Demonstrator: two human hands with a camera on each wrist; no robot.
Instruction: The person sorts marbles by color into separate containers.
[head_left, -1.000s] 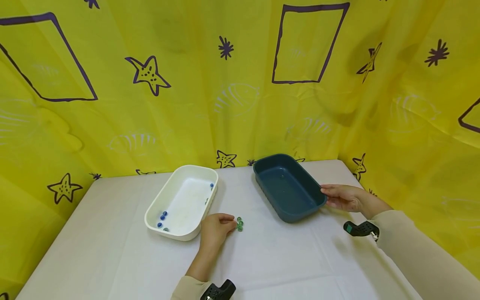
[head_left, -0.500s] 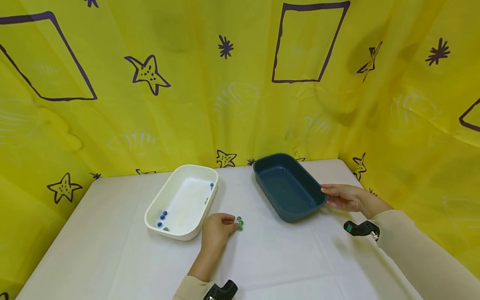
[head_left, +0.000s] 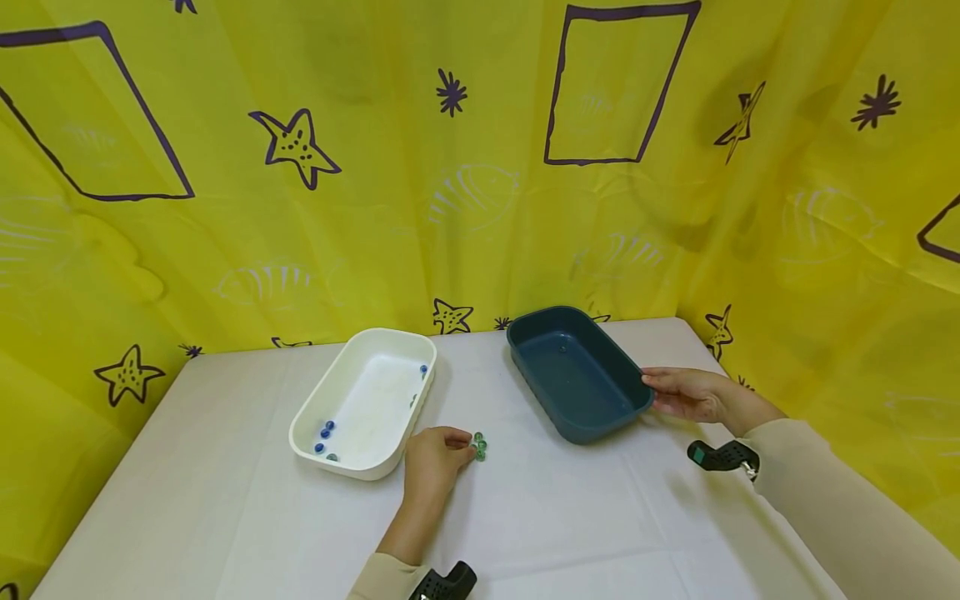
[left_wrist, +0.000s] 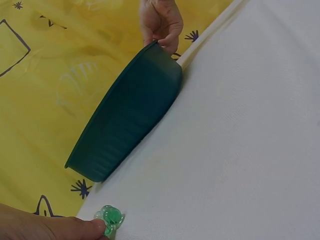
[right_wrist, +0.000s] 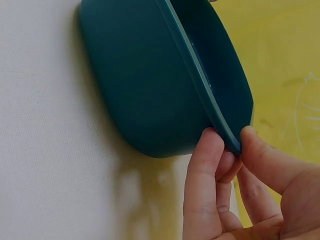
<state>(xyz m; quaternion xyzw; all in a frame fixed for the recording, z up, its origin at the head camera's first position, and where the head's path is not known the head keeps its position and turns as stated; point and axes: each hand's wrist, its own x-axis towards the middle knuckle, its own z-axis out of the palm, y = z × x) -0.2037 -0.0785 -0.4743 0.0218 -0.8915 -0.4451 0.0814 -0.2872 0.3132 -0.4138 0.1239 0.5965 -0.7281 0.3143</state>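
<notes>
My left hand point(head_left: 431, 462) rests by the near right corner of a white tray point(head_left: 311, 392), thumb and fingertips around the edge of a small cluster of green glass marbles point(head_left: 481, 447). In the left wrist view the thumb lies against these marbles point(left_wrist: 112, 216); the other fingers are mostly hidden. My right hand point(head_left: 690, 395) pinches the rim of a dark teal tray point(head_left: 536, 379) at its near right corner. Thumb inside and fingers beneath the rim show in the right wrist view point(right_wrist: 240, 185). One tiny marble point(head_left: 563, 349) lies inside the teal tray.
Inside the white tray are several blue marbles point(head_left: 326, 433) along the left, a blue one point(head_left: 423, 368) at the right wall and a greenish one point(head_left: 332, 457) near the front. White cloth point(head_left: 555, 517) covers the table. A yellow patterned curtain point(head_left: 390, 208) hangs behind and beside.
My left hand has shifted very slightly rightward at the green marbles. The small marble in the teal tray has moved up and back. My right hand keeps its place on the rim.
</notes>
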